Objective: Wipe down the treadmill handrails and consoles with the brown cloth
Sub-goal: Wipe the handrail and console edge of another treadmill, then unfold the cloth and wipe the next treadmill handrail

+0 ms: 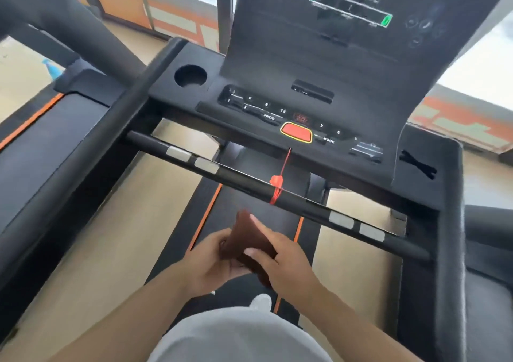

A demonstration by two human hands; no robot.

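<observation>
Cloth [245, 240], brown and folded, sits between both hands above the treadmill belt [249, 203], just short of the front crossbar [249, 184] and not touching it. The left hand [213, 261] grips the cloth's lower left part, fingers curled up under and around it. The right hand [280, 261] pinches the cloth from the right, thumb laid across its near face and the forefinger stretched along its upper edge. The picture is blurred, so the finer folds cannot be made out.

The crossbar runs slantwise from upper left to lower right and carries two pairs of silver grip plates [191, 159], one pair toward each end. A red safety cord [280, 178] hangs from the console [291, 111] and is looped round the bar near its middle. On the console, a red stop button [296, 132] lies among numbered keys, with a round cup holder [190, 75] at the left and the dark display panel [347, 14] standing behind. The left handrail [83, 150] slopes away at the left; the right handrail [449, 222] runs down the right side. Orange stripes edge the belt.
</observation>
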